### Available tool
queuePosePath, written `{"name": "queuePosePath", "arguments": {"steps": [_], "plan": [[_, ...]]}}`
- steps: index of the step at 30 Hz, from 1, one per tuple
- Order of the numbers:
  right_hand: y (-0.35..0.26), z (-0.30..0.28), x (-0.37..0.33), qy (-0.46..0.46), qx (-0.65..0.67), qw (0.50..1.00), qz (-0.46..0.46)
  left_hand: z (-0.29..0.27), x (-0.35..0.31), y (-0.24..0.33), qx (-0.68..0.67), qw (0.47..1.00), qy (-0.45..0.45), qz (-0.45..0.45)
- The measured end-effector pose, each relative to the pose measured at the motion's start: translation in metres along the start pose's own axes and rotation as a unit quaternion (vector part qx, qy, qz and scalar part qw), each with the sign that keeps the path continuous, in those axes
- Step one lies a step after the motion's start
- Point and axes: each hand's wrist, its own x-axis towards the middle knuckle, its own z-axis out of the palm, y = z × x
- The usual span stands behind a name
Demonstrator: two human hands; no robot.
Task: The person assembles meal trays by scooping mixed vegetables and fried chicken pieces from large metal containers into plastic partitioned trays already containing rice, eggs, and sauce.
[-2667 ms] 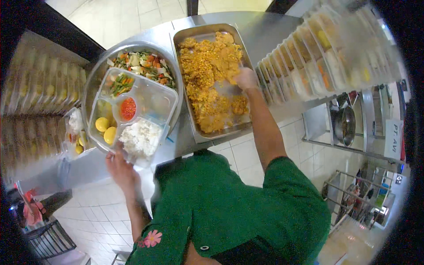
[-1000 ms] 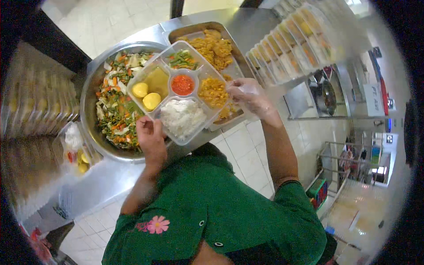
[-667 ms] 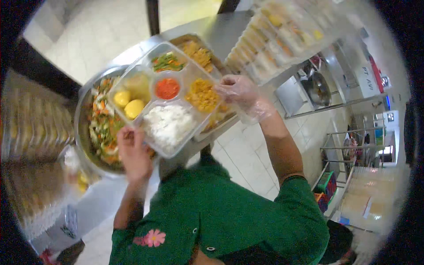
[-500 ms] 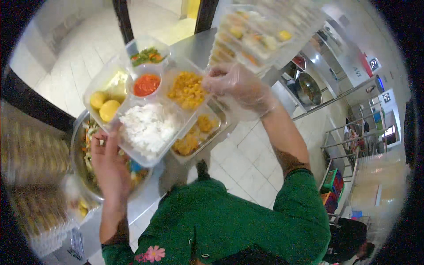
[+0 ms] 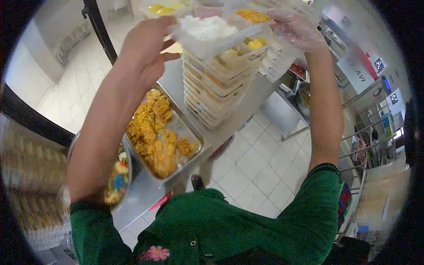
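Observation:
A clear compartment meal tray (image 5: 205,46) is at the top of a tall stack of filled trays (image 5: 216,95). White rice, yellow crumbed food and round yellow pieces show in its compartments; its far part is cut off by the picture's edge. My bare left hand (image 5: 148,51) grips its left side, the thumb low beside the stack. At its right side, my right hand (image 5: 298,31), in a clear plastic glove, has its fingers closed on the rim. Whether the tray rests fully on the stack I cannot tell.
A metal pan (image 5: 194,132) of golden fried food sits on the steel table (image 5: 134,212) in front of the stack. Left of it is a round bowl (image 5: 128,176) of mixed vegetables, partly behind my left arm. More stacked trays (image 5: 33,190) stand at far left.
Both hands have carried the meal tray forward and right, from above the bowl and metal pan to the top of the stack. The pan is now uncovered.

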Motion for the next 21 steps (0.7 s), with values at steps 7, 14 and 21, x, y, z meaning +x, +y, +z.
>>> {"name": "queuePosePath", "arguments": {"steps": [7,14,21], "plan": [[0.085,-0.06,0.035,0.061,-0.045,0.997,0.018,0.077,0.058,-0.055,-0.001,0.995,0.036,-0.098],[0.153,-0.088,0.043,0.121,-0.246,0.941,-0.199,0.076,0.057,-0.067,0.02,0.995,0.007,-0.099],[0.107,0.038,-0.105,0.327,-0.555,0.742,-0.184,-0.037,-0.046,-0.094,0.15,0.988,0.012,-0.012]]}}
